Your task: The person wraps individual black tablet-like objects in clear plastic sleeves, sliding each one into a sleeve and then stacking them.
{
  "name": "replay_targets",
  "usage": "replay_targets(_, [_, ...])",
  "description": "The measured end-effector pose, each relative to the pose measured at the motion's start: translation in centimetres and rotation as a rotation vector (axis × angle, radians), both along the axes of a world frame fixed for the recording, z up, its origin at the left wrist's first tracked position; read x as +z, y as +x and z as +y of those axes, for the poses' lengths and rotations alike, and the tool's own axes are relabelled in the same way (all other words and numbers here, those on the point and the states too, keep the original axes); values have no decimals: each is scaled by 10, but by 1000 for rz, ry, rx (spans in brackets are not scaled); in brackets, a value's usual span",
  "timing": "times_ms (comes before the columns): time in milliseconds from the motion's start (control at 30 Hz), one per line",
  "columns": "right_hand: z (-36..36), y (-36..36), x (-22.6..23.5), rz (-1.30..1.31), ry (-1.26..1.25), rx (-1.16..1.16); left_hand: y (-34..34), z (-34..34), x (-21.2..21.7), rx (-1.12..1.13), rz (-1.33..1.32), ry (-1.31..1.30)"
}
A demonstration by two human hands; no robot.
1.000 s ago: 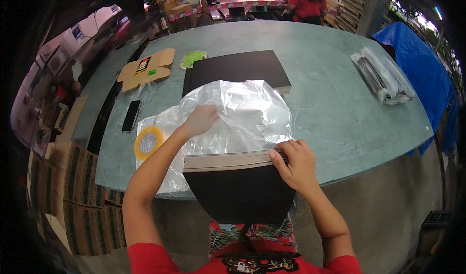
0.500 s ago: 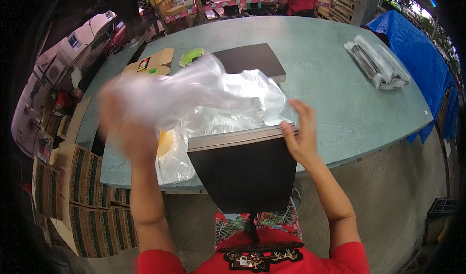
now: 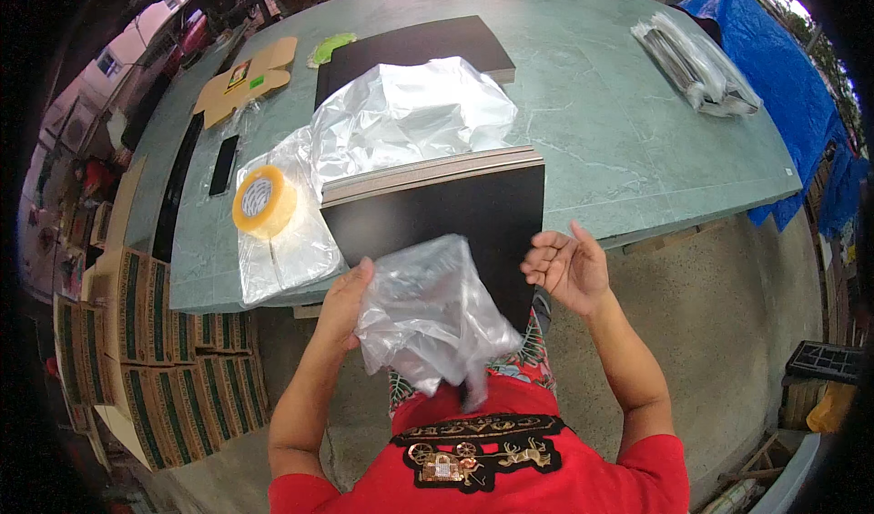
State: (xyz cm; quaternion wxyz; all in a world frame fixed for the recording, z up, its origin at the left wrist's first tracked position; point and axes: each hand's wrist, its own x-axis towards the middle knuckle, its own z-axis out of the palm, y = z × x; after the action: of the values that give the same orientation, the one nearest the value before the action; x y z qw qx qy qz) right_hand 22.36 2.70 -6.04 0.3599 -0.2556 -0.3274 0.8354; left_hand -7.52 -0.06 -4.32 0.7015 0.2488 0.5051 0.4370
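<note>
A clear plastic bag [image 3: 428,305] hangs from my left hand [image 3: 346,303], its edge pinched between the fingers. The bag is crumpled and partly blurred, over the lower front of a stack of black boards [image 3: 455,200]. The stack tilts at the table's near edge with its pale layered edges uppermost. My right hand [image 3: 569,266] is apart from the stack's right side, palm up, fingers loosely curled and spread, with nothing in it. Behind the stack lies a heap of shiny clear plastic [image 3: 410,113], and another flat black board stack [image 3: 437,48] lies beyond.
A yellow tape roll [image 3: 264,203] rests on plastic at the left of the green table [image 3: 619,141]. Farther off are a phone [image 3: 223,164], an opened cardboard box [image 3: 241,84] and a green item [image 3: 330,50]. Wrapped boards [image 3: 696,63] lie right; cartons [image 3: 164,368] stand lower left.
My left hand has swung the plastic bag from above the table down in front of the tilted black boards. My right hand has let go of their corner. The view has tipped downward.
</note>
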Motion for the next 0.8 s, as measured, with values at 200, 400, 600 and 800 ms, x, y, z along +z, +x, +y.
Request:
replay_targets(200, [-29,-32,-27,-483,516,-115,15,-4,-9,194,-220,-51])
replay_targets(400, [-17,-75,29,-1084,1214,-224,8,-28,1,-475,302,267])
replay_targets(600, [12,12,11,66,214,36,-25,-20,23,186,-164,32])
replay_targets(800, [-41,-18,-1,78,139,1,-19,-30,-19,320,-147,102])
